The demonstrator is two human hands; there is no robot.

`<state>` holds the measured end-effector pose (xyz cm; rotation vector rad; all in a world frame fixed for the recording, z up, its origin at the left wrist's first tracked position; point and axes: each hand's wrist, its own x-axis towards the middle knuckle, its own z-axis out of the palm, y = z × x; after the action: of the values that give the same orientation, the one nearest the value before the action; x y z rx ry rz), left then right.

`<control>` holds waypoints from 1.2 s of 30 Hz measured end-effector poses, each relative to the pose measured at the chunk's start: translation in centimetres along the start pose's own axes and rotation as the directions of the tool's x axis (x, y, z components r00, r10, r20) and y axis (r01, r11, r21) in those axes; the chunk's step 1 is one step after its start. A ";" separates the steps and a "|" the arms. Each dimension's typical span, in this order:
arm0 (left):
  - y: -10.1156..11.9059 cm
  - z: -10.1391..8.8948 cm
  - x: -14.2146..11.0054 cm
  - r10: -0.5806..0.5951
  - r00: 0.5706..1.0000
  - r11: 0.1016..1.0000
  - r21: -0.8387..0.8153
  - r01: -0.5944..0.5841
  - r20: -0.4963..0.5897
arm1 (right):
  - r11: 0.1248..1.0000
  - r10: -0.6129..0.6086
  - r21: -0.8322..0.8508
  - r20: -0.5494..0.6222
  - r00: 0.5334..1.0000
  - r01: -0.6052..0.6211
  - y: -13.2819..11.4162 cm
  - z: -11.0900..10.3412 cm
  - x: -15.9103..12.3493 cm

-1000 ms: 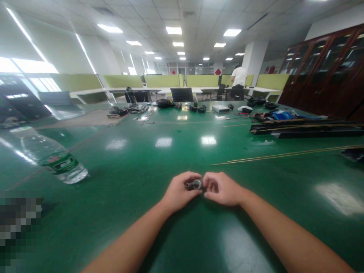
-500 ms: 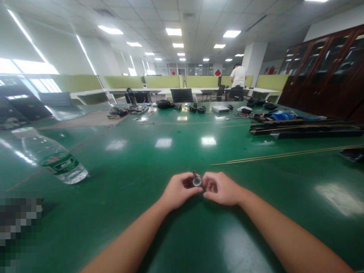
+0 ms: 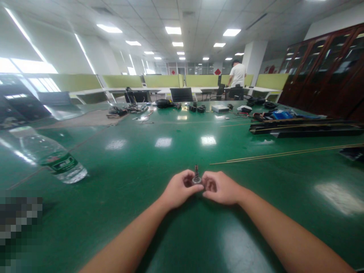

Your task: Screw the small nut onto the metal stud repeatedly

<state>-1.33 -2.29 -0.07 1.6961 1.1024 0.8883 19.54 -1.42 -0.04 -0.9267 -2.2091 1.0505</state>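
My left hand (image 3: 178, 189) and my right hand (image 3: 221, 187) meet low over the green table (image 3: 159, 159), fingers curled. Between their fingertips they pinch a small metal part (image 3: 196, 175), a short dark shaft on a silvery round base. The shaft points upward, away from the table. Both forearms reach in from the bottom edge.
A clear water bottle (image 3: 48, 154) with a green label lies on its side at the left. Thin brass rods (image 3: 287, 154) lie at the right, with long black rails (image 3: 307, 129) behind. Tools and small boxes (image 3: 199, 108) crowd the far edge. A person (image 3: 237, 80) stands far back.
The metal part has been turned in my fingers from lying sideways to standing with its shaft up. Both hands stay in place.
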 end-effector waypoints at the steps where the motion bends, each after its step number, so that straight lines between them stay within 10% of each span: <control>1: 0.1 0.0 0.0 0.005 1.000 1.000 0.001 -0.005 -0.017 | 1.000 -0.001 -0.003 0.005 1.000 0.001 0.0 0.0 0.0; 8: 0.1 0.1 0.1 0.020 0.993 0.993 -0.111 -0.033 -0.116 | 0.999 0.006 -0.051 -0.026 1.000 -0.007 0.6 0.2 0.1; 20: 0.4 -0.2 -0.2 0.149 0.953 0.977 0.187 -0.101 -0.263 | 0.992 -0.017 -0.127 -0.189 0.982 -0.007 0.5 -0.2 0.3; 36: 0.3 -0.1 -0.3 0.284 0.939 0.925 0.313 -0.216 -0.191 | 0.975 -0.146 -0.204 -0.271 0.951 0.092 0.6 0.1 0.5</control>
<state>-1.43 -2.60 0.24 2.0480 1.2343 1.1589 19.35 -0.81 -0.46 -0.9451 -2.1151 0.6155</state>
